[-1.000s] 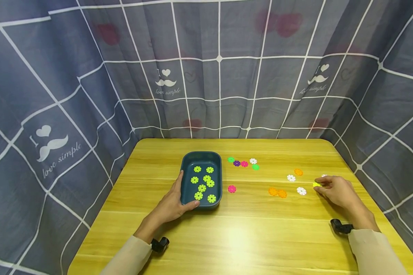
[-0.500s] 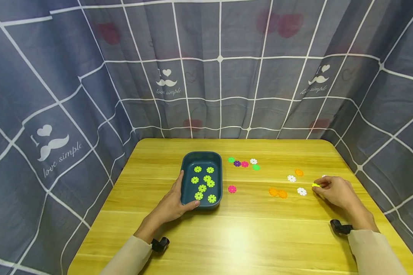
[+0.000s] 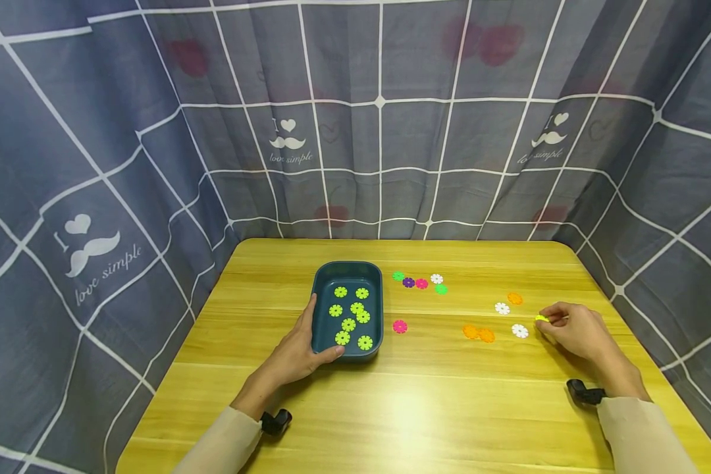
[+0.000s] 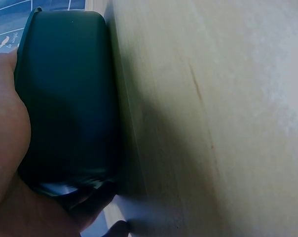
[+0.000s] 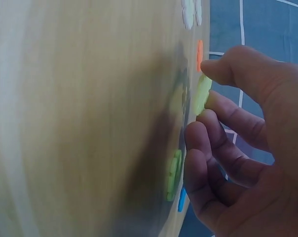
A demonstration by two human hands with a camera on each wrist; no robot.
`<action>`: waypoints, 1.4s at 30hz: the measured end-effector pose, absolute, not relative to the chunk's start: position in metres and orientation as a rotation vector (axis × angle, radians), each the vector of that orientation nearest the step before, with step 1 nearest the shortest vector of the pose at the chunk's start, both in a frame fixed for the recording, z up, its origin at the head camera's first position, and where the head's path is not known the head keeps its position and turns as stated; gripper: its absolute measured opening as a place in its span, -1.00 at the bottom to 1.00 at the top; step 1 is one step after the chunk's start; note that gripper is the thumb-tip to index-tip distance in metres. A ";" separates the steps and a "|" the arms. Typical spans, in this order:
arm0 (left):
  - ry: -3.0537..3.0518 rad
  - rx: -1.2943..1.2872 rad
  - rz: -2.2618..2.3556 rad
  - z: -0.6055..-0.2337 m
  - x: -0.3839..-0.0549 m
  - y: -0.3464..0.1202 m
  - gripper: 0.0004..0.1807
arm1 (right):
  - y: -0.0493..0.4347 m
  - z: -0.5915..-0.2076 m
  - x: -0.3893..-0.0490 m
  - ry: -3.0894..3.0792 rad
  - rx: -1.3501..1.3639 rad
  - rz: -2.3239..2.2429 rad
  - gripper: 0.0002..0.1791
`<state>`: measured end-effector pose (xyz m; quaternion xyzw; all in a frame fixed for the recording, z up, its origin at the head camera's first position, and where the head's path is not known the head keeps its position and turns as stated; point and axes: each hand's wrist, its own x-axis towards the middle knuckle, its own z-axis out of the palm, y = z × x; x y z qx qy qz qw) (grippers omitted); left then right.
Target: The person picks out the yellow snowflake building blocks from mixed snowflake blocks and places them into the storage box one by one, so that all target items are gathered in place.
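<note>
My left hand [image 3: 299, 345] grips the near left corner of a dark blue-green plastic tray [image 3: 382, 309], thumb at the front wall and fingers along the left side. Several yellow-green notched discs [image 3: 365, 342] lie flat inside it. In the left wrist view, the tray's outer wall [image 4: 70, 89] stands against the palm. At the table's right side, my right hand [image 3: 577, 332] pinches one yellow-green disc [image 5: 203, 94] between thumb and fingertips, tilted close over the tabletop. Below the curled fingers in the right wrist view lie a green disc [image 5: 174, 175] and a blue disc [image 5: 182, 199].
Loose discs lie on the wooden table [image 3: 343, 408]: orange pieces [image 3: 486, 335], white ones [image 3: 519, 331], a pink one [image 3: 399, 326], and a row with a purple disc [image 3: 409, 282] beyond the tray's right side. A grey checked curtain [image 3: 343, 191] encloses the back and sides.
My right hand has drawn slightly left with the yellow-green disc between its fingertips. The left hand and the tray stay in place.
</note>
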<state>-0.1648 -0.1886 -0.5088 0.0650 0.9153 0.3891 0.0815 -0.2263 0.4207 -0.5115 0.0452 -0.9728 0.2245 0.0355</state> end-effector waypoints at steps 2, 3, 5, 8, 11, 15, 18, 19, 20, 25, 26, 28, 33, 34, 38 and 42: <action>2.734 0.195 1.164 -0.509 -0.165 -0.189 0.50 | 0.419 -0.511 -0.226 -2.985 0.140 0.692 -0.60; 2.733 0.195 1.165 -0.509 -0.165 -0.189 0.50 | 0.418 -0.510 -0.227 -2.984 0.141 0.692 -0.60; 2.732 0.195 1.166 -0.509 -0.165 -0.189 0.50 | 0.415 -0.509 -0.227 -2.978 0.147 0.696 -0.60; 2.733 0.195 1.167 -0.510 -0.165 -0.189 0.51 | 0.410 -0.508 -0.228 -2.973 0.154 0.702 -0.60; 2.735 0.197 1.167 -0.510 -0.165 -0.189 0.50 | 0.405 -0.506 -0.229 -2.976 0.158 0.721 -0.60; 2.735 0.196 1.171 -0.509 -0.165 -0.189 0.51 | 0.395 -0.502 -0.231 -2.982 0.171 0.744 -0.60; 2.735 0.188 1.174 -0.508 -0.164 -0.189 0.51 | 0.387 -0.499 -0.233 -2.982 0.187 0.763 -0.61; 2.735 0.184 1.176 -0.508 -0.164 -0.189 0.51 | 0.384 -0.498 -0.233 -2.982 0.193 0.769 -0.62; 2.734 0.180 1.178 -0.508 -0.164 -0.189 0.51 | 0.380 -0.497 -0.234 -2.982 0.202 0.777 -0.62; 2.737 0.168 1.170 -0.508 -0.164 -0.188 0.51 | 0.365 -0.490 -0.235 -2.983 0.244 0.791 -0.65; 2.738 0.167 1.165 -0.508 -0.164 -0.188 0.51 | 0.362 -0.488 -0.235 -2.983 0.255 0.790 -0.65; 2.741 0.168 1.158 -0.508 -0.164 -0.188 0.51 | 0.355 -0.485 -0.235 -2.981 0.276 0.785 -0.66; 2.745 0.175 1.159 -0.508 -0.165 -0.189 0.51 | 0.340 -0.478 -0.236 -2.956 0.353 0.802 -0.69; 2.745 0.178 1.160 -0.508 -0.165 -0.189 0.51 | 0.337 -0.476 -0.237 -2.950 0.370 0.808 -0.69; 2.743 0.182 1.163 -0.508 -0.165 -0.189 0.51 | 0.324 -0.474 -0.238 -2.921 0.438 0.827 -0.72; 2.741 0.182 1.161 -0.508 -0.165 -0.189 0.51 | 0.312 -0.474 -0.241 -2.903 0.490 0.830 -0.76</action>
